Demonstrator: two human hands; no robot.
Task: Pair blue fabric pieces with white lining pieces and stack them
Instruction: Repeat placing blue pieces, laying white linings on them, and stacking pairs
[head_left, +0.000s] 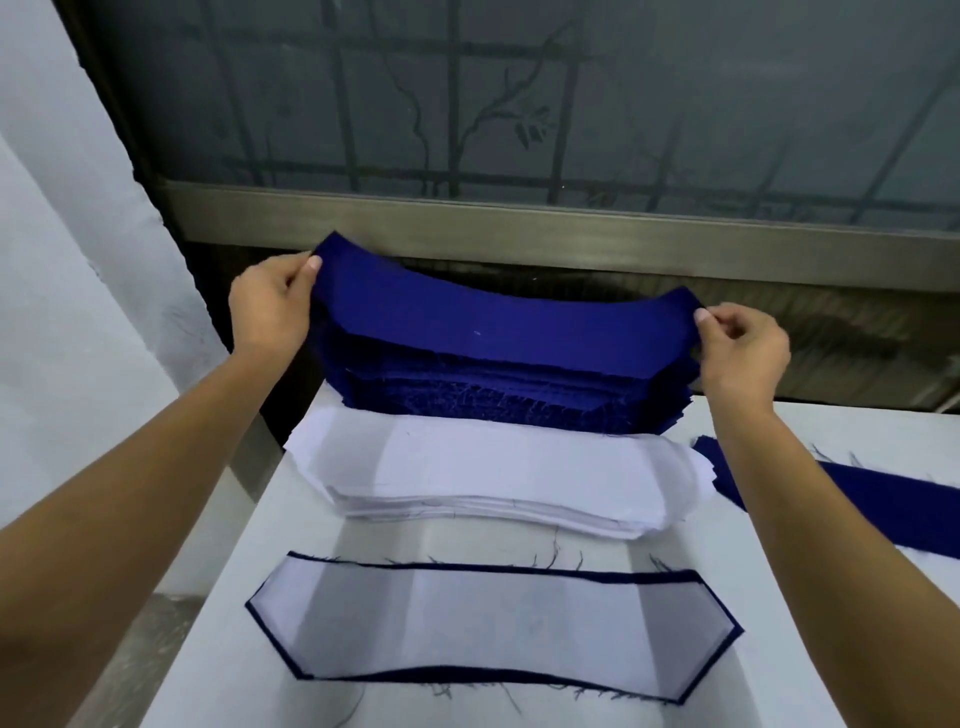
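Note:
My left hand (272, 306) pinches the left end of a blue fabric piece (498, 322), and my right hand (743, 348) pinches its right end. The piece hangs lifted above a thick stack of blue pieces (498, 400) at the far edge of the table. In front of that stack lies a stack of white lining pieces (498, 473). Nearest me, a white lining piece (493, 623) lies flat on a blue piece, whose edge shows all around as a thin dark border.
The white table (249, 525) ends at a left edge beside a steel frame. A long blue strip (883, 499) lies on the table to the right, under my right forearm. A frosted window with a metal sill (519, 223) stands behind the stacks.

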